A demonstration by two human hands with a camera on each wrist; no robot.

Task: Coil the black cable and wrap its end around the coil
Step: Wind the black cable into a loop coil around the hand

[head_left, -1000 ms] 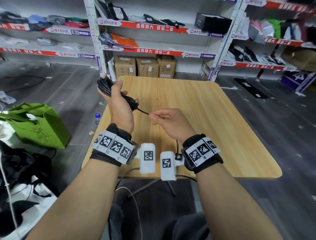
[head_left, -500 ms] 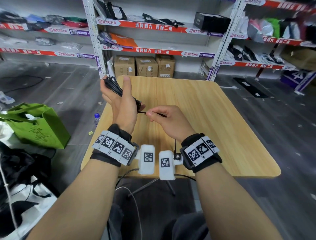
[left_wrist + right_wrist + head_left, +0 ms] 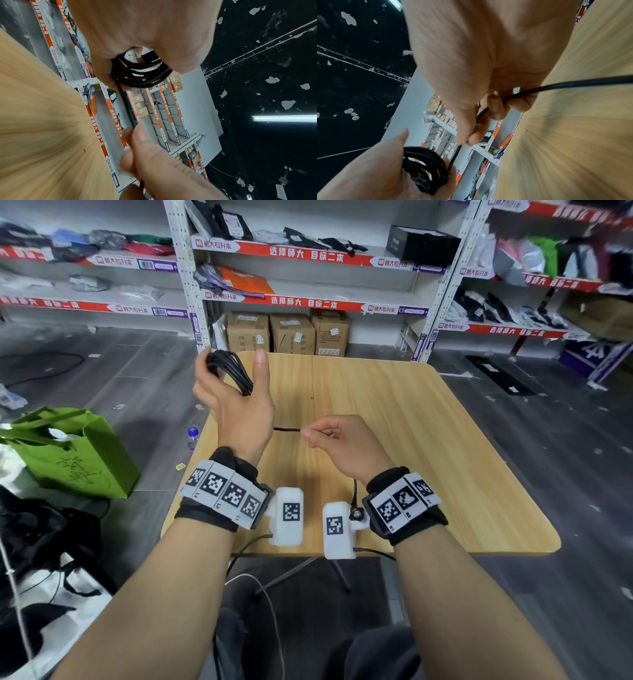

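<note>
The black cable's coil (image 3: 228, 370) is a bunch of several loops held up over the table's far left corner. My left hand (image 3: 239, 409) grips it across the palm, thumb pointing straight up. The left wrist view has the coil (image 3: 140, 73) tucked in that palm, with a plug end among the loops. One free strand (image 3: 286, 429) runs from the coil to my right hand (image 3: 310, 434), which pinches it between thumb and forefinger. In the right wrist view, the strand (image 3: 573, 83) passes through the right hand's fingers (image 3: 494, 105) toward the coil (image 3: 423, 166). The tail (image 3: 355, 491) hangs below my right wrist.
Both hands hover above a square wooden table (image 3: 428, 422). A green bag (image 3: 75, 453) and a small bottle (image 3: 193, 436) are on the floor to the left. Cardboard boxes (image 3: 287, 333) and red-edged shelves (image 3: 308, 254) stand behind the table.
My left hand has turned at the wrist with the coil, so the thumb now points up. The strand between the hands lies nearly level. My right hand has barely moved and keeps its pinch.
</note>
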